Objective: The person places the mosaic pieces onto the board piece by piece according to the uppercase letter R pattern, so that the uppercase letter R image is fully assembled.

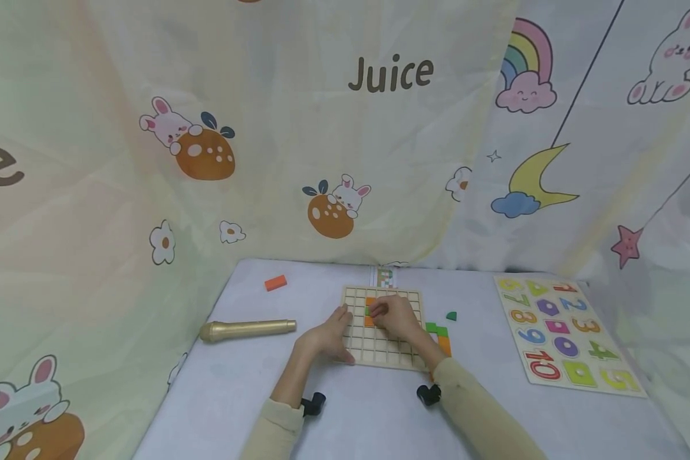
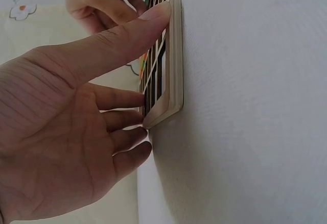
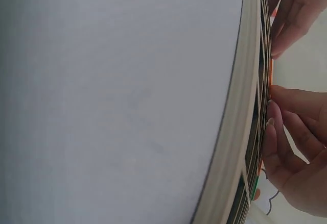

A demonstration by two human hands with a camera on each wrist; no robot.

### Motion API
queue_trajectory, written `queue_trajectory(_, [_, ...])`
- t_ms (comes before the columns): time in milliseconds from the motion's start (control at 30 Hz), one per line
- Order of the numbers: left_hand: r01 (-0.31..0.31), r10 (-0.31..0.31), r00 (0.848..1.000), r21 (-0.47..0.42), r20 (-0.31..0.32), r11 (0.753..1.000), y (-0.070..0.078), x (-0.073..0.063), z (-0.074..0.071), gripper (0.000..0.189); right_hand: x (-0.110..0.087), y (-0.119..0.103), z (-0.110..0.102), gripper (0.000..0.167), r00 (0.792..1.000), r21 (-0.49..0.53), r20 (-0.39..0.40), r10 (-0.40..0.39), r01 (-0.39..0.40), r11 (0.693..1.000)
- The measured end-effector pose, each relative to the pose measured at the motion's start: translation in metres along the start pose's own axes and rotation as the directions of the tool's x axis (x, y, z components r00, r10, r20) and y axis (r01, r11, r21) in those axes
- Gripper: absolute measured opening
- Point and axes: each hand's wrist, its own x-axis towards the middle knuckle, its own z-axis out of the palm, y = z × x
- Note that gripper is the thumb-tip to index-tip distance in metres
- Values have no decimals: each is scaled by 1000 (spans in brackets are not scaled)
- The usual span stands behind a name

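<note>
In the head view a pale wooden grid board point(image 1: 385, 358) lies on the table. My left hand point(image 1: 329, 335) spans its near left corner. In the left wrist view, the thumb point(image 2: 125, 43) lies straight along the board's edge and the other fingertips touch its side. My right hand point(image 1: 399, 317) reaches over the board, fingers bent, tips right at the set blocks. An orange block point(image 1: 370, 321) and another orange block point(image 1: 370, 301) sit in the grid, a green block point(image 1: 367, 311) between them. The right wrist view shows the fingertips close together on the board; I cannot tell whether they pinch a block.
More green and orange blocks point(image 1: 444, 342) lie right of the board, with a green quarter-round piece point(image 1: 451, 315) beyond. A small patterned card point(image 1: 385, 277) sits behind. At left are a gold microphone-shaped stick point(image 1: 253, 329) and an orange block point(image 1: 275, 283); at right, a number board point(image 1: 604, 380).
</note>
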Motion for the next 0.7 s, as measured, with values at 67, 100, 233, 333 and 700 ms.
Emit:
queue_trajectory(67, [1, -1, 1000, 2, 0, 1000, 0, 0, 0, 116, -1, 0, -1, 25, 1000, -14, -2, 6, -6, 1000])
queue_trajectory(100, [1, -1, 1000, 1, 0, 1000, 0, 0, 0, 116, -2, 1, -2, 25, 1000, -17, -2, 8, -8, 1000])
queue_trajectory(233, [8, -8, 1000, 6, 3, 1000, 1, 0, 0, 116, -6, 3, -7, 25, 1000, -24, -15, 8, -8, 1000])
queue_trajectory(333, [12, -12, 1000, 7, 4, 1000, 1, 1, 1, 117, -13, 1, -15, 24, 999, -7, -46, -3, 3, 1000])
queue_trajectory(700, [-13, 13, 1000, 2, -10, 1000, 0, 0, -1, 120, -36, 5, -52, 28, 992, 43, -125, 31, -26, 999])
